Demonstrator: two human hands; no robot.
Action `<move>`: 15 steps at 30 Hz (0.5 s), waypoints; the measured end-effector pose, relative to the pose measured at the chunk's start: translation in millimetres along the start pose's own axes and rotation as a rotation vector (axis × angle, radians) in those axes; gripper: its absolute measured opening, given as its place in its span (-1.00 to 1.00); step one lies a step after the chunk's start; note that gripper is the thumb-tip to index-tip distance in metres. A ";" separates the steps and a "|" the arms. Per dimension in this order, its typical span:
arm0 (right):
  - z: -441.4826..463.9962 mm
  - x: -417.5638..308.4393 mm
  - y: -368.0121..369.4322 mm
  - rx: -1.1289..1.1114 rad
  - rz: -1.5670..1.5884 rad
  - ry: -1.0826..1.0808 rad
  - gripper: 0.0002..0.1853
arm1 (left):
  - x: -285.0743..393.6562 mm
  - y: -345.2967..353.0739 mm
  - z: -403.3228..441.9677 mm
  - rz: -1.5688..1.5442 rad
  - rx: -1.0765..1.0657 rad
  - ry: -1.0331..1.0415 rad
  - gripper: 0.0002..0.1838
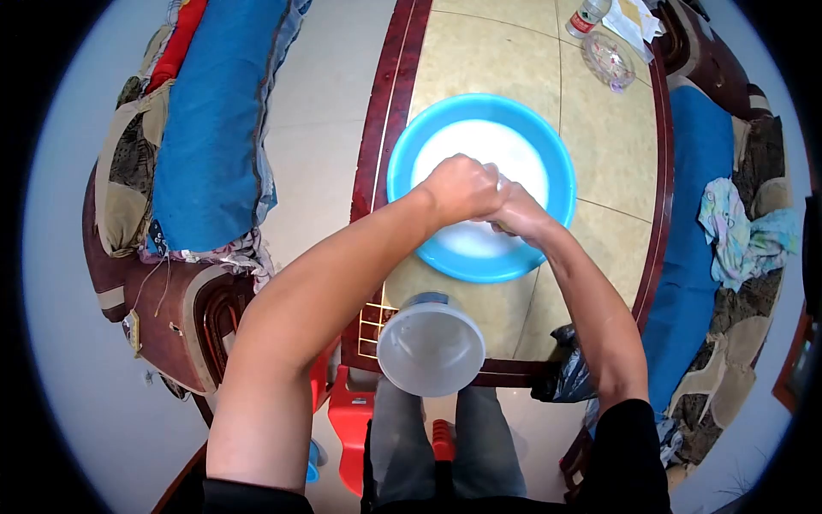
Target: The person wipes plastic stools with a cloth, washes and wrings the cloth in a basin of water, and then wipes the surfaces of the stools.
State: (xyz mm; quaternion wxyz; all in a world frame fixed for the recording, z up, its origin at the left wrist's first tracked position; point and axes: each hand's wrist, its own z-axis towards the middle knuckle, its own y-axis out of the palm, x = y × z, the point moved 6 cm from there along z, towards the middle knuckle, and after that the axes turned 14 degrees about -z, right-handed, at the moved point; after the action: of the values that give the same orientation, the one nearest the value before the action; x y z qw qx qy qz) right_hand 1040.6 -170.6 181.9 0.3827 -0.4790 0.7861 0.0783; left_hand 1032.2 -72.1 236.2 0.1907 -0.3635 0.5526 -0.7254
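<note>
A round blue basin point(565, 184) stands on the tiled table point(599, 171), with white, milky liquid point(479, 242) inside. Above the liquid, my left hand point(461, 187) is closed, its fingers curled and pressed against my right hand. My right hand point(519, 211) is also closed, joined to the left near the middle of the basin. Something small may be between the two hands, but it is too hidden to name. Both hands look wet. Nearer to me, an empty translucent tub point(431, 349) sits at the table's front edge.
A bottle point(587, 19), a glass dish point(608, 62) and papers point(635, 24) lie at the far right of the table. A black plastic bag point(567, 377) hangs at the front edge. Red stools point(347, 420) stand below. Sofas with blue covers point(214, 128) flank the table.
</note>
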 end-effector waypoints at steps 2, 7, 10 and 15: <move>6.7 6.5 -4.7 0.180 -0.234 -0.104 -0.65 | -2.3 8.8 3.6 -0.052 -0.101 -0.096 -0.79; -1.2 4.3 -9.6 0.462 -0.663 -0.041 -0.66 | -11.9 14.6 7.6 -0.200 -0.284 -0.299 -0.78; 7.3 1.0 -17.2 0.473 -0.884 0.040 -0.74 | -19.1 19.7 10.0 -0.258 -0.347 -0.426 -0.77; 18.4 -1.6 -14.9 0.479 -1.061 -0.091 -0.76 | -33.8 36.7 2.0 -0.440 -0.457 -0.674 -0.71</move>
State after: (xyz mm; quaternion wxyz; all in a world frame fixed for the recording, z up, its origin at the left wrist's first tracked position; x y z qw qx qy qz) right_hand 1062.8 -168.3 173.8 0.5004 -0.7035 0.4173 -0.2836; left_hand 1051.5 -62.1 191.3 0.1161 -0.7202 0.5154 -0.4496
